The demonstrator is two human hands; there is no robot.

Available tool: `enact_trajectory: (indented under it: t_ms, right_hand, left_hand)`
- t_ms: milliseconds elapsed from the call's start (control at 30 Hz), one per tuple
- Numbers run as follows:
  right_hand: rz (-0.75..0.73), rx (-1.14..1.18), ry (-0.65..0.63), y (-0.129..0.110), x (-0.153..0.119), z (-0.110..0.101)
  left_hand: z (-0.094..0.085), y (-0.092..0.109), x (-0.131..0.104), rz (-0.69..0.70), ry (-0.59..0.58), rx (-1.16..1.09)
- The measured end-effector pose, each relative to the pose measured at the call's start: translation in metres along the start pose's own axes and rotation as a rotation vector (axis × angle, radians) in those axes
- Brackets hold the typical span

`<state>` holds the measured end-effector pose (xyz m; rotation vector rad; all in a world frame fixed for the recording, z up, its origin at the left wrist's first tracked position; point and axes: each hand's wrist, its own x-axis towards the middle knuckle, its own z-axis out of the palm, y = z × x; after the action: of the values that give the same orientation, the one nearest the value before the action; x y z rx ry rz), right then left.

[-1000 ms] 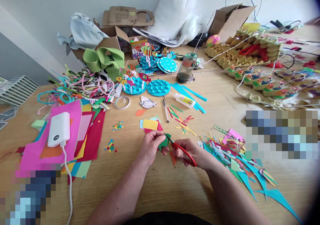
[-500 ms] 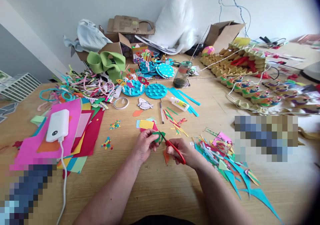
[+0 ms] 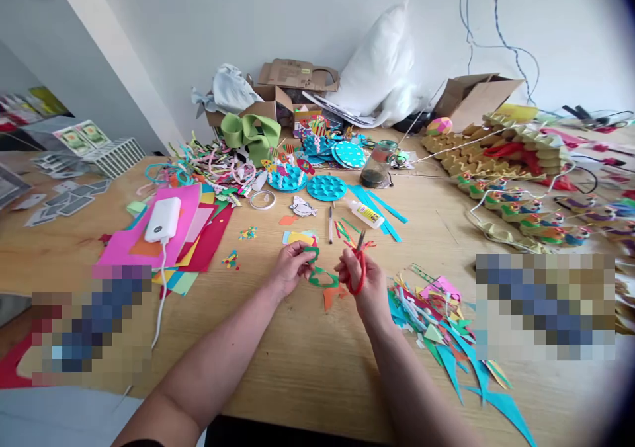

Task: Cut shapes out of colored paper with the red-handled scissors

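Observation:
Between its thumb and fingers, my left hand (image 3: 294, 265) pinches a piece of green paper (image 3: 311, 256). Another green strip with a cut-out opening (image 3: 323, 278) spans from near those fingers to my right hand (image 3: 363, 278). The red-handled scissors (image 3: 358, 268) are in my right hand, their blades pointing up and away. Whether the two green parts are joined is too small to tell. An orange paper scrap (image 3: 329, 297) lies on the table just below the hands. Beyond them are yellow paper (image 3: 297, 238) and a pen (image 3: 331, 225).
A glue bottle (image 3: 366, 214), blue strips (image 3: 381, 219) and a fish cut-out (image 3: 303, 206) lie farther back. Colored sheets with a white power bank (image 3: 163, 219) are at left. Paper scraps (image 3: 436, 305) are piled at right, near egg cartons (image 3: 510, 202).
The scissors have come away from the green paper and turned upward as my right hand tilted. The green paper now hangs opened out between the hands. The whole view has shifted left.

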<state>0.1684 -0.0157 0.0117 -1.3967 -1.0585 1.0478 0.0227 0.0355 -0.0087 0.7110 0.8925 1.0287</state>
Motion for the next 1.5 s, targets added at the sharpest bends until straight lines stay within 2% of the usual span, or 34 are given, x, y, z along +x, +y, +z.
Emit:
enact_trajectory:
  t_ms: [67, 200, 233, 300, 333, 433, 533, 633, 667, 733, 800, 867, 933, 1033, 1133, 1200, 1367, 1500]
  right_hand:
    - [-0.110, -0.253, -0.096, -0.002, -0.001, 0.000]
    - [-0.408, -0.792, -0.195, -0.001, -0.005, 0.006]
    - [-0.490, -0.930, -0.269, 0.000, -0.006, 0.010]
    - [-0.540, -0.987, -0.351, 0.003, -0.010, 0.017]
    - [-0.557, -1.091, -0.427, 0.004, -0.012, 0.020]
    - [-0.564, -1.158, -0.490, 0.003, -0.021, 0.022]
    - [-0.566, -1.199, -0.522, -0.002, -0.034, 0.004]
    - [-0.546, -1.247, -0.519, -0.009, -0.048, -0.029]
    - [-0.498, -1.261, -0.503, -0.012, -0.051, -0.041]
    - [-0.404, -1.192, -0.433, -0.019, -0.052, -0.059]
    - [-0.385, -0.997, -0.259, -0.024, -0.045, -0.066]
    - [-0.347, -0.783, -0.127, -0.026, -0.031, -0.063]
    - [-0.331, -0.546, -0.064, -0.021, -0.016, -0.052]
    - [-0.296, -0.380, -0.045, -0.007, -0.003, -0.033]
    - [-0.274, -0.326, -0.052, 0.008, -0.006, -0.023]
    - [-0.303, -0.304, -0.124, 0.014, -0.010, -0.022]
    - [-0.315, -0.311, -0.172, 0.018, -0.012, -0.025]
    - [-0.282, -0.253, -0.248, 0.021, -0.010, -0.024]
  left_hand:
    - [-0.005, 0.009, 0.001, 0.080, 0.077, -0.013]
    - [-0.025, 0.035, -0.004, 0.265, 0.168, -0.039]
    - [-0.031, 0.040, -0.008, 0.295, 0.190, -0.041]
    - [-0.042, 0.049, -0.017, 0.350, 0.264, -0.070]
    - [-0.046, 0.051, -0.022, 0.372, 0.296, -0.094]
    - [-0.049, 0.047, -0.033, 0.386, 0.315, -0.117]
    - [-0.040, 0.034, -0.035, 0.301, 0.236, -0.079]
    - [-0.022, 0.023, -0.032, 0.216, 0.153, -0.001]
    - [-0.016, 0.020, -0.031, 0.201, 0.126, 0.012]
    - [-0.005, 0.015, -0.028, 0.176, 0.080, 0.036]
    - [0.002, 0.009, -0.026, 0.139, 0.031, 0.075]
    - [0.005, 0.003, -0.025, 0.120, 0.012, 0.103]
    - [0.004, -0.003, -0.026, 0.100, 0.011, 0.111]
    - [0.001, -0.010, -0.029, 0.051, -0.011, 0.111]
    - [0.000, -0.013, -0.032, 0.012, -0.052, 0.157]
    - [0.002, -0.015, -0.034, -0.004, -0.108, 0.193]
    - [0.007, -0.020, -0.038, -0.025, -0.251, 0.334]
    - [0.005, -0.018, -0.039, 0.005, -0.246, 0.384]
